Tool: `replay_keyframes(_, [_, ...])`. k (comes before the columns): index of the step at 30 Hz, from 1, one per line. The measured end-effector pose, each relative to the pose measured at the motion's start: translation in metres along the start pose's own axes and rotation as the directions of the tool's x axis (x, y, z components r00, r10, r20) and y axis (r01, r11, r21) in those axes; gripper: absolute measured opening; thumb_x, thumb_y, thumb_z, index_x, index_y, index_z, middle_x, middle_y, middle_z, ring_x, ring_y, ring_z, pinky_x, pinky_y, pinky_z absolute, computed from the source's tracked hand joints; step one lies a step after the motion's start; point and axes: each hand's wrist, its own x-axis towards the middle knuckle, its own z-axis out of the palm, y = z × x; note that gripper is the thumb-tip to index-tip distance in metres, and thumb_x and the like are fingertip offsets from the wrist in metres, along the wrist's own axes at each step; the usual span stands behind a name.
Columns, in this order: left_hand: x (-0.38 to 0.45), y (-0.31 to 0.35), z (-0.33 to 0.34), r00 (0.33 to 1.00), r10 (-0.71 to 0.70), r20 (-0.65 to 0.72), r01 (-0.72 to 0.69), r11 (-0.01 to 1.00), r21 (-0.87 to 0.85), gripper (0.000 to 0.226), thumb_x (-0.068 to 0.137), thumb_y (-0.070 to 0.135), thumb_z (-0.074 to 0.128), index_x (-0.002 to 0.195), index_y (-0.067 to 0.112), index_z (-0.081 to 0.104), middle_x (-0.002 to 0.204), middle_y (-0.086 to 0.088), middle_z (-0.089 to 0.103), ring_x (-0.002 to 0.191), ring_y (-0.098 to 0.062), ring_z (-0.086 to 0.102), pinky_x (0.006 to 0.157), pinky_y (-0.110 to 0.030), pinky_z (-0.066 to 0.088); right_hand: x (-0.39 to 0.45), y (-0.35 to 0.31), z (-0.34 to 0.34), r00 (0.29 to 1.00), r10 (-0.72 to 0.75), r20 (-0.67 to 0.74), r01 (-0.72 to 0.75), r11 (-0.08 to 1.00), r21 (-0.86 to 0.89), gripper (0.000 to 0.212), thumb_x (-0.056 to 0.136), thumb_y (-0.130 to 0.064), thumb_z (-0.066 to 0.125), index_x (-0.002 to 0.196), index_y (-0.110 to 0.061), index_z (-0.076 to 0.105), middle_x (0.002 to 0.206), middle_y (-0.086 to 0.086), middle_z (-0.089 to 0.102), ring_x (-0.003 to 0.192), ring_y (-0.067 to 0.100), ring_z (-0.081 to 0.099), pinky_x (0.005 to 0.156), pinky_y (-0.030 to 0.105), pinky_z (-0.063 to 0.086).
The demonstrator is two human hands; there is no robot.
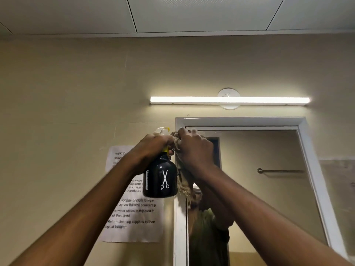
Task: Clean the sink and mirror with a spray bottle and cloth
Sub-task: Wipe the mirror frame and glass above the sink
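Your hands: two, both raised in front of you at the upper left corner of the mirror, close together and nearly touching.
Left hand (156, 144): closed around the neck of the one spray bottle, fingers wrapped just under the sprayer head.
Right hand (194, 148): closed in a fist on the one cloth, pressing it against the corner of the glass; you can't see the fingertips, they're tucked behind the fabric.
Spray bottle (160, 180): one, black and rounded, with a white scissors mark and a white comb mark on its side; it hangs upright below your left hand, its yellow collar and pale trigger head showing above your knuckles, in front of the wall just left of the mirror frame.
Cloth (184, 181): one, tan and coarse, bunched in your right fist with a loose tail hanging down along the mirror's left edge, beside the bottle.
Mirror (269, 198): one, in a white frame, on the wall ahead; it reflects your raised arms, a green shirt and one towel bar.
Paper notice (134, 217): one sheet of printed instructions on the wall left of the mirror, partly behind your left arm and the bottle.
Light bar (229, 100): one, lit, mounted above the mirror.
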Motion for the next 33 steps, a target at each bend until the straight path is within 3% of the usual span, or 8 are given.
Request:
replay_keyframes(3, [0.009,0.014,0.008,1.0,0.014,-0.001,-0.014,1.0,0.022,0.013,0.08,0.014,0.056,0.084,0.002,0.061,0.083,-0.018,0.062,0.076,-0.029,0.055,0.074,-0.041,0.044,-0.007,0.019,-0.008,0.996,0.09,0.006,-0.09,0.996,0.024,0.048,0.087,-0.04,0.062,0.129,-0.021,0.048,0.109,0.006,0.06,0.094,0.027,0.062,0.065,0.029,0.037])
replay_keyframes(7, [0.018,0.03,0.022,0.999,0.019,0.039,-0.023,0.995,0.099,0.008,0.082,0.017,0.056,0.082,0.009,0.06,0.078,-0.01,0.062,0.074,-0.025,0.056,0.075,-0.039,0.045,-0.014,0.041,-0.016,0.993,0.117,0.003,-0.116,0.992,-0.057,0.048,0.087,-0.038,0.064,0.13,-0.021,0.05,0.113,0.004,0.062,0.092,0.024,0.062,0.064,0.027,0.035])
replay_keyframes(13, [0.028,0.033,0.035,0.997,0.029,0.07,-0.033,0.998,0.053,0.01,0.088,0.016,0.052,0.084,0.01,0.057,0.069,-0.004,0.062,0.045,-0.009,0.059,0.046,-0.017,0.048,-0.015,0.04,-0.019,0.994,0.107,0.021,-0.107,0.994,-0.028,0.046,0.089,-0.036,0.06,0.129,-0.018,0.049,0.115,0.004,0.06,0.097,0.023,0.06,0.065,0.027,0.033])
replay_keyframes(19, [0.036,0.025,0.01,0.998,0.038,0.052,-0.04,0.998,0.038,0.015,0.085,0.023,0.057,0.089,0.009,0.06,0.086,-0.011,0.066,0.087,-0.03,0.059,0.095,-0.047,0.048,0.005,0.034,-0.017,0.999,0.048,-0.002,-0.048,0.999,-0.005,0.047,0.09,-0.042,0.058,0.131,-0.023,0.043,0.112,0.003,0.057,0.088,0.021,0.06,0.065,0.028,0.035])
replay_keyframes(25, [0.046,0.021,-0.002,0.994,0.018,0.108,-0.001,0.987,-0.161,0.014,0.071,0.019,0.06,0.081,0.008,0.058,0.062,-0.003,0.065,0.07,-0.021,0.06,0.067,-0.033,0.046,0.054,0.019,-0.013,0.998,-0.008,-0.062,0.008,1.0,-0.003,0.023,0.094,-0.027,0.056,0.114,-0.017,0.054,0.101,0.008,0.06,0.082,0.027,0.065,0.065,0.034,0.05])
replay_keyframes(28, [0.049,0.019,-0.001,0.99,-0.041,0.133,0.064,0.983,-0.17,0.038,0.05,0.023,0.071,0.083,0.006,0.06,0.067,-0.006,0.067,0.078,-0.024,0.062,0.075,-0.038,0.048,0.056,0.051,-0.025,0.994,0.078,-0.079,-0.073,0.995,0.065,0.025,0.091,-0.037,0.059,0.108,-0.02,0.056,0.097,0.006,0.062,0.08,0.025,0.066,0.061,0.032,0.05])
replay_keyframes(30, [0.05,0.015,0.001,0.987,-0.047,0.152,0.07,0.986,-0.153,0.041,0.053,0.023,0.072,0.088,0.005,0.06,0.071,-0.007,0.068,0.083,-0.026,0.063,0.085,-0.042,0.048,0.045,0.089,-0.039,0.98,0.171,-0.104,-0.169,0.985,0.028,0.032,0.089,-0.046,0.057,0.11,-0.022,0.056,0.099,0.006,0.063,0.085,0.027,0.065,0.065,0.034,0.049])
replay_keyframes(33, [0.046,0.01,0.011,0.986,-0.049,0.162,0.074,0.986,-0.152,0.028,0.071,0.018,0.064,0.094,0.005,0.057,0.069,-0.006,0.068,0.077,-0.023,0.063,0.084,-0.04,0.048,0.032,0.146,-0.067,0.933,0.313,-0.175,-0.326,0.944,-0.045,0.04,0.089,-0.044,0.059,0.117,-0.016,0.056,0.104,0.011,0.065,0.094,0.033,0.063,0.076,0.044,0.053])
